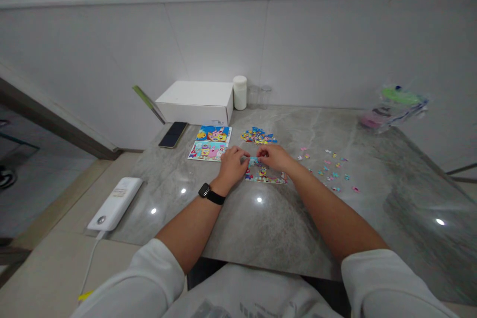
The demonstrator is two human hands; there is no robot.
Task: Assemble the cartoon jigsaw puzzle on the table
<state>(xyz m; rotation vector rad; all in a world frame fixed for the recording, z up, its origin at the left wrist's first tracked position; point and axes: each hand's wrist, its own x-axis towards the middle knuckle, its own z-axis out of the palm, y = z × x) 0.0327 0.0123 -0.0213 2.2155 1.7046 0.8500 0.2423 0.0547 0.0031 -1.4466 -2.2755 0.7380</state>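
Both hands sat on a half-done puzzle (265, 175) near the middle of the grey table (283, 228). Left hand (233, 164) & right hand (274, 156) had fingers curled close, tips pinching a small piece (254, 161) btw them. Loose pieces (331, 171) lay to the right.

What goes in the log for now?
left hand and right hand: on half-built puzzle | loose pieces: right | finished pictures: left
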